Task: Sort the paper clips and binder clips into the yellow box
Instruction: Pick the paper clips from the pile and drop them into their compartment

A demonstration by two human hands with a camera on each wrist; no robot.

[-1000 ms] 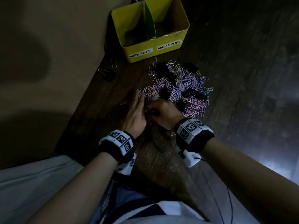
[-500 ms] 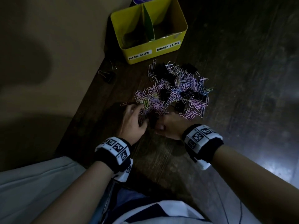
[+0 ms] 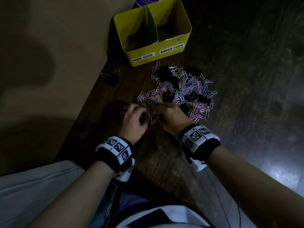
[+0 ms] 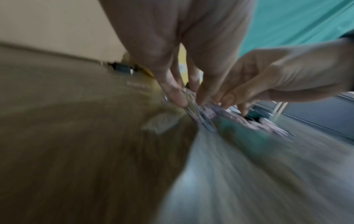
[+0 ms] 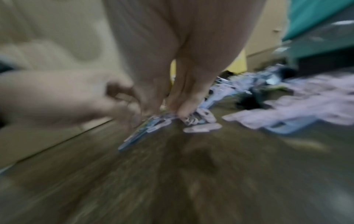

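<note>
The yellow box [image 3: 166,46] stands at the far end of the table, split by a green divider into a left part labelled paper clips and a right part labelled binder clips. A pile of pastel paper clips [image 3: 185,91] mixed with black binder clips [image 3: 166,76] lies in front of it. At the pile's near left edge, my left hand [image 3: 141,111] and right hand [image 3: 158,112] face each other with curled fingers. Between them they pinch a small bunch of paper clips [image 3: 151,115]. The blurred wrist views show left fingertips [image 4: 179,98] and right fingertips [image 5: 184,111] on that bunch.
Two stray binder clips [image 3: 111,79] lie near the table's left edge [image 3: 92,102], left of the box. A dark purple-labelled thing [image 3: 148,0] stands behind the box. The dark wooden table runs on to the right, with glare at the near right.
Both hands drew back from the pile toward my body. The left hand went from flat to curled, and a bunch of paper clips came with them out of the pile's edge.
</note>
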